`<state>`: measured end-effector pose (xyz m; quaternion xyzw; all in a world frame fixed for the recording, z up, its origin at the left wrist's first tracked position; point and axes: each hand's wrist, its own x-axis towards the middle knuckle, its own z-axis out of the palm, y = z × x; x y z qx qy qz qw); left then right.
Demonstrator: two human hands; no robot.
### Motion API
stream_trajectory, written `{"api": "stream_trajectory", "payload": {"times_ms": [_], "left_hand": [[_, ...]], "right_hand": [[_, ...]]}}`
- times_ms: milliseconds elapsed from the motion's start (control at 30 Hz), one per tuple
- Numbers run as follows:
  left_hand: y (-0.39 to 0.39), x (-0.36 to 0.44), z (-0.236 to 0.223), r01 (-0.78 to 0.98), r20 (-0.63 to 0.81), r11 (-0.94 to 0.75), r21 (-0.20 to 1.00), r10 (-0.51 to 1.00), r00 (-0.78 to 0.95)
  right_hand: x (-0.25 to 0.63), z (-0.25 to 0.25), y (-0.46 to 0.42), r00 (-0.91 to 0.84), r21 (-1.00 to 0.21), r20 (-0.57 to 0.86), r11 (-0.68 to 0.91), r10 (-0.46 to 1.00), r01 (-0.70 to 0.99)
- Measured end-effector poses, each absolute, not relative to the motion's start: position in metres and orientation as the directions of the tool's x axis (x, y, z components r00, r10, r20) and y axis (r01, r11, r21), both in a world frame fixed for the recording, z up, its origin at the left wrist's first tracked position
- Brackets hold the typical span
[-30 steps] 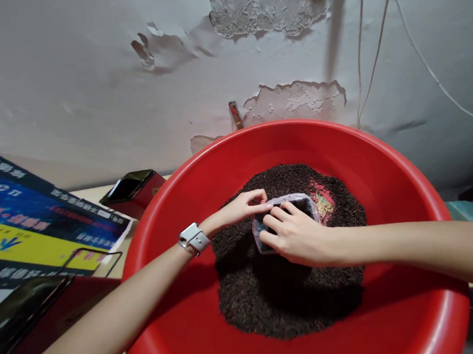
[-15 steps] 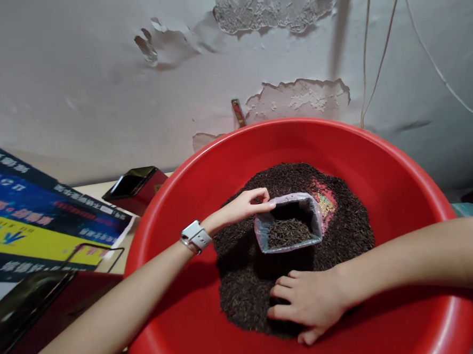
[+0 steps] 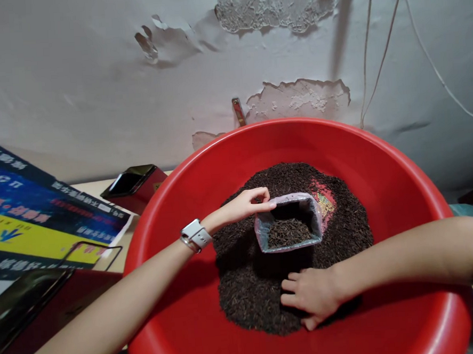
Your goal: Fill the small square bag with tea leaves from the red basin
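Peeling wall [image 3: 106,89] behind. Lined box [image 3: 291,248]: open-topped, translucent liner, part-filled with dark leaves. Red basin [image 3: 235,150] holds the leaf pile [image 3: 252,299]. Left hand [image 3: 248,205] pinches box rim; right [image 3: 313,295] in pile, fingers curled, grip unclear.

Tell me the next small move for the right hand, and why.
Probably close the right hand around some loose dark leaves and lift: its fingers are already in the pile, the left hand holds the lined container open, and leaves inside sit below its rim.
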<state>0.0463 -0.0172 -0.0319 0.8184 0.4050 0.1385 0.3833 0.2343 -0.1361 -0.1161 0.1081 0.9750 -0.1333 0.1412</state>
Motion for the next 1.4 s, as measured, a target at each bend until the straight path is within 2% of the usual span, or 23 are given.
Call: {"api": "stream_trajectory", "payload": {"times_ms": [300, 433, 600, 733, 833, 900, 967, 1067, 1167, 1300, 1400], "left_hand": [[-0.016, 0.046, -0.032, 0.559, -0.085, -0.375, 0.740, 0.772, 0.630], [-0.017, 0.046, -0.032, 0.558, -0.084, -0.377, 0.740, 0.770, 0.633], [-0.017, 0.045, -0.032, 0.560, -0.087, -0.380, 0.736, 0.767, 0.635], [-0.017, 0.046, -0.031, 0.561, -0.091, -0.379, 0.736, 0.765, 0.637], [-0.019, 0.047, -0.030, 0.560, -0.093, -0.376, 0.738, 0.766, 0.636], [-0.020, 0.047, -0.029, 0.560, -0.091, -0.375, 0.739, 0.769, 0.633], [-0.020, 0.048, -0.028, 0.561, -0.084, -0.376, 0.738, 0.773, 0.628], [-0.020, 0.048, -0.028, 0.552, -0.074, -0.378, 0.743, 0.774, 0.629], [-0.018, 0.047, -0.030, 0.538, -0.061, -0.387, 0.749, 0.768, 0.638], [-0.016, 0.046, -0.033, 0.527, -0.048, -0.395, 0.752, 0.765, 0.642], [-0.016, 0.046, -0.034, 0.530, -0.052, -0.387, 0.754, 0.770, 0.636]], "right_hand": [[0.234, -0.118, -0.138, -0.884, -0.203, -0.407, 0.922, 0.228, 0.331], [0.234, -0.120, -0.138, -0.870, -0.215, -0.426, 0.907, 0.247, 0.362], [0.233, -0.117, -0.139, -0.821, -0.238, -0.518, 0.883, 0.238, 0.405], [0.229, -0.103, -0.143, -0.831, -0.236, -0.510, 0.893, 0.223, 0.384], [0.222, -0.084, -0.145, -0.883, -0.249, -0.417, 0.907, 0.216, 0.339], [0.218, -0.070, -0.143, -0.929, -0.208, -0.286, 0.932, 0.233, 0.298], [0.216, -0.055, -0.137, -0.957, -0.123, -0.103, 0.951, 0.272, 0.284], [0.218, -0.036, -0.124, -0.923, 0.020, 0.180, 0.937, 0.339, 0.348], [0.223, -0.022, -0.111, -0.852, 0.141, 0.367, 0.883, 0.374, 0.448], [0.228, -0.016, -0.102, -0.792, 0.240, 0.452, 0.800, 0.410, 0.550], [0.227, -0.016, -0.103, -0.828, 0.273, 0.420, 0.818, 0.372, 0.506]]}}
